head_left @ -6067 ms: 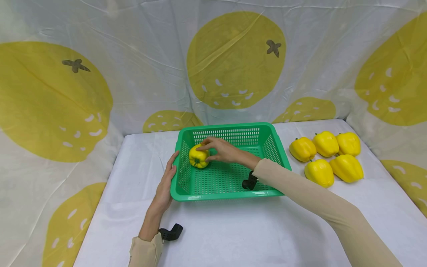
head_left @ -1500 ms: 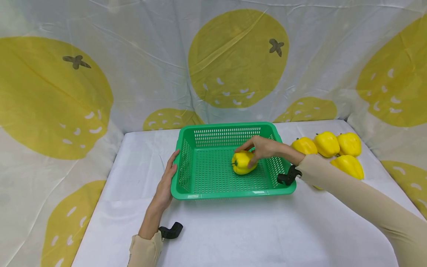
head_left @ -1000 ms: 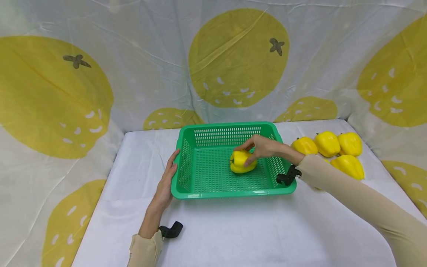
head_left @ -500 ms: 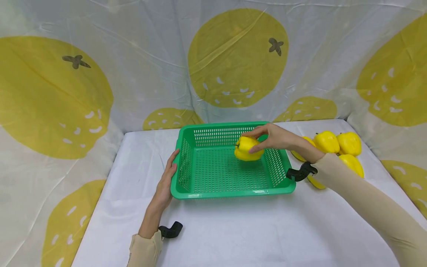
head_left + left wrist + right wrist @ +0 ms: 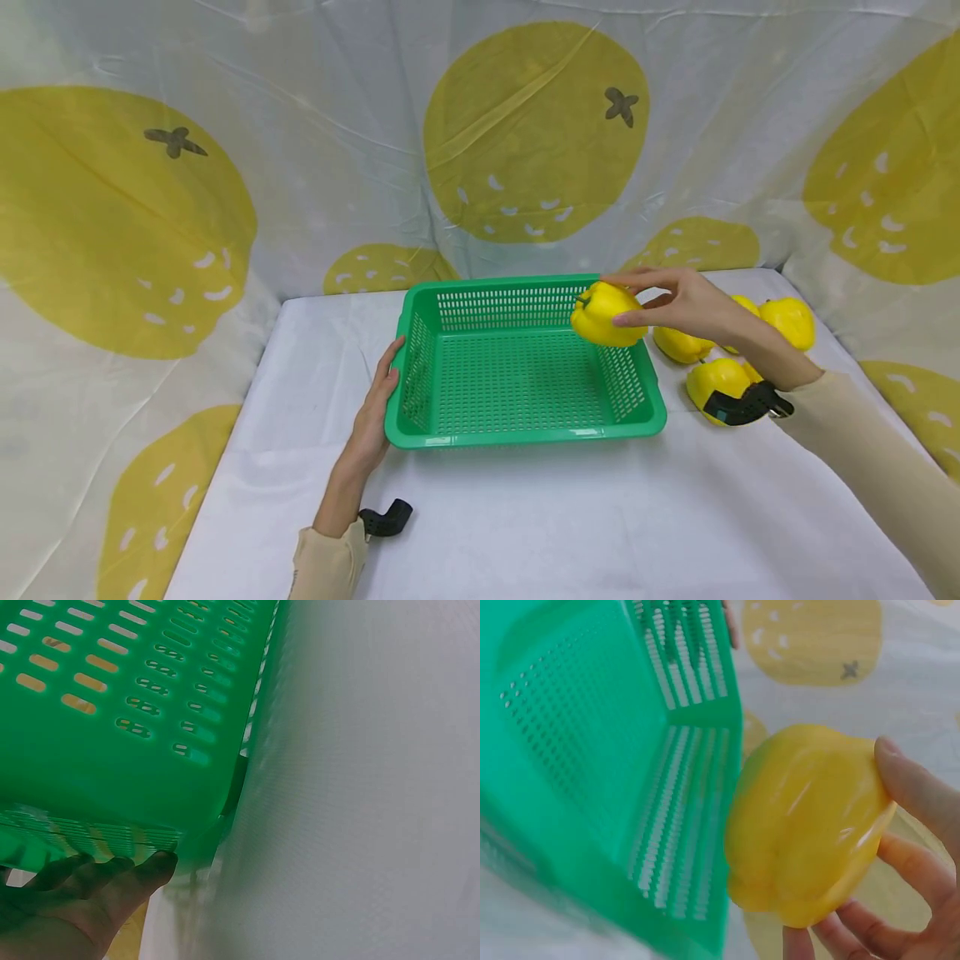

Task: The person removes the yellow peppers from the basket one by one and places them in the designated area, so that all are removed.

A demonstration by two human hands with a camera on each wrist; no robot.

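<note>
In the head view my right hand [image 5: 686, 304] pinches a yellow bell pepper [image 5: 606, 315] between thumb and fingers, above the back right rim of the green plastic basket [image 5: 525, 442]. The right wrist view has the bell pepper [image 5: 810, 825] close up beside the basket wall [image 5: 679, 825], with thumb and fingertips on its surface. My left hand [image 5: 371, 417] rests against the basket's left side with fairly straight fingers. Up close, the left wrist view puts the left hand's fingertips [image 5: 154, 870] at the basket's outer side. The basket's inside holds nothing visible.
Several more yellow bell peppers [image 5: 718, 383] lie grouped right of the basket, partly hidden by the right hand and forearm. A white cloth [image 5: 510, 517] covers the table, and a fruit-printed curtain [image 5: 360, 150] rises behind and at both sides.
The right hand first held a pepper at the basket's left end, later one near its middle. It has since lifted that pepper up and right, over the rim. The left hand stays.
</note>
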